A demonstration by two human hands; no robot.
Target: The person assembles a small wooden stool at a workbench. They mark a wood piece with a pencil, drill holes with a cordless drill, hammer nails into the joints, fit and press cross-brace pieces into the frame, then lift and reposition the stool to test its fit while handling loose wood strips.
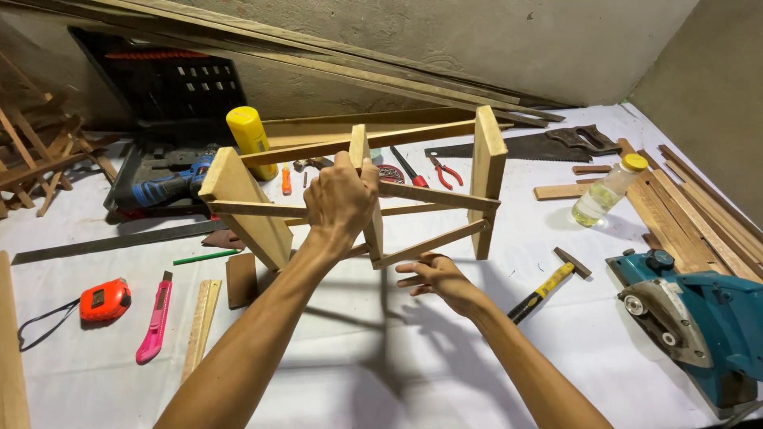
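My left hand [342, 199] covers the middle upright of the wooden frame [358, 191]. The circular saw [691, 326] is cut off at the right edge. My right hand's [437, 280] fingertips hide under the frame.

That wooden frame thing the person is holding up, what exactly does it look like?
The wooden frame is pale, unfinished wood: three flat upright boards joined by thin slats, some level, some slanting. It stands tilted on the white-covered table. The left hand grips the top of the middle board, and the right hand is at its lower part, under a slanting slat. A yellow can stands behind it.
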